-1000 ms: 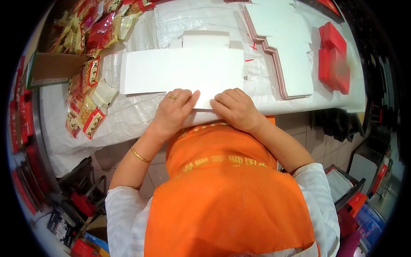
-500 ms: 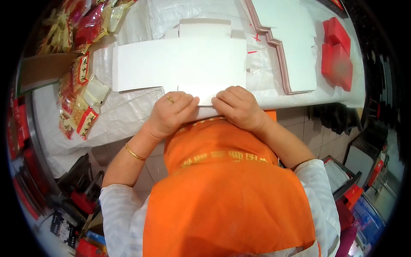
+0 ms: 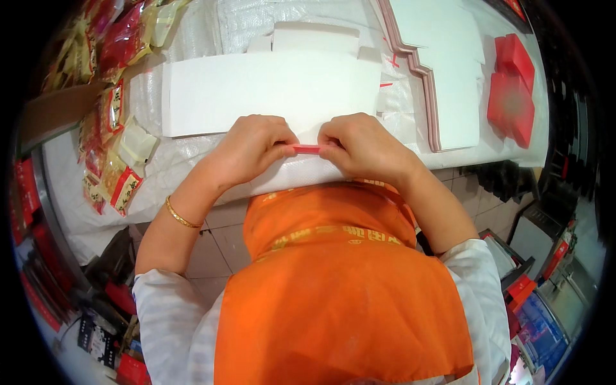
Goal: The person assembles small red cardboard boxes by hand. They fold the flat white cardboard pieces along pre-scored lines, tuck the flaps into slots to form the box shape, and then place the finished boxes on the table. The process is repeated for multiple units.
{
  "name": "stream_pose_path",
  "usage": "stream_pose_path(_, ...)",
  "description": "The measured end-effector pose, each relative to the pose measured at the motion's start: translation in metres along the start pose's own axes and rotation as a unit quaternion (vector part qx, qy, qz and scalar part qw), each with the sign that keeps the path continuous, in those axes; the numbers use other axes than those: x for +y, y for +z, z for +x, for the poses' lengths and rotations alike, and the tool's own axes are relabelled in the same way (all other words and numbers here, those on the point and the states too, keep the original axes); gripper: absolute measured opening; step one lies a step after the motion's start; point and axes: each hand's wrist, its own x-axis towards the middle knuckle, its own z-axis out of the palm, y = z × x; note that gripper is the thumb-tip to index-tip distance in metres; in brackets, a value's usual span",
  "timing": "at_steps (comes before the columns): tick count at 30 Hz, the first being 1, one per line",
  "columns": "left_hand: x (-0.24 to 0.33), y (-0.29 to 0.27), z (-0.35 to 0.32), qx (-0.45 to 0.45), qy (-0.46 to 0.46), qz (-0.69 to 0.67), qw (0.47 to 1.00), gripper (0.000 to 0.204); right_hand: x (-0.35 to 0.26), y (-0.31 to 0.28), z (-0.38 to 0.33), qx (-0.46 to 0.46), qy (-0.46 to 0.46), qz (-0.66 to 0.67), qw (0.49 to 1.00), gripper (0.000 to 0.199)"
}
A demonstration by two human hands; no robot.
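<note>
A flat, die-cut cardboard box blank lies in front of me on the table, white side up, with flaps at its far edge. My left hand pinches the left end of its near flap between thumb and fingers. At the flap's right end, my right hand has the same kind of pinch. Between the two thumbs the flap's edge is bent up, and a narrow strip of its red outer side shows. My fingertips are partly hidden behind the knuckles.
To the right is a stack of flat white box blanks. Beyond it stand red boxes. At the left, several packaged snacks lie around a brown carton. White woven sheeting covers the table.
Both hands have rolled the near flap's edge upward, so its red side now shows between them. The blank has shifted slightly, and my wrists and elbows have turned outward.
</note>
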Motion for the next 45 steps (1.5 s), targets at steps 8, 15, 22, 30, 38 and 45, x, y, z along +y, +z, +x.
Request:
stream_pose_path(8, 0.004, 0.011, -0.012, 0.058, 0.016, 0.023, 0.998, 0.011, 0.01, 0.021, -0.011, 0.108, -0.115, -0.048, 0.986, 0.009)
stream_pose_path(15, 0.007, 0.024, -0.019, 0.123, 0.036, 0.078, 0.989, 0.01, 0.01, 0.037, -0.018, 0.181, -0.119, -0.121, 0.969, 0.01)
stream_pose_path(22, 0.013, 0.003, 0.0, 0.023, -0.075, 0.036, 0.996, 0.008, 0.006, 0.005, 0.006, 0.05, -0.051, -0.049, 0.996, 0.01)
stream_pose_path(30, 0.019, -0.003, 0.011, -0.005, -0.128, 0.034, 0.991, 0.008, 0.001, -0.016, 0.032, -0.077, -0.027, -0.105, 0.991, 0.012)
stream_pose_path(38, 0.011, 0.0, 0.024, -0.048, -0.167, 0.046, 0.984, 0.016, -0.011, -0.031, 0.06, -0.213, 0.019, -0.18, 0.96, 0.013)
stream_pose_path(45, 0.016, 0.01, 0.019, 0.014, -0.152, 0.074, 0.986, 0.027, -0.011, -0.034, 0.047, -0.134, 0.026, -0.171, 0.976, 0.04)
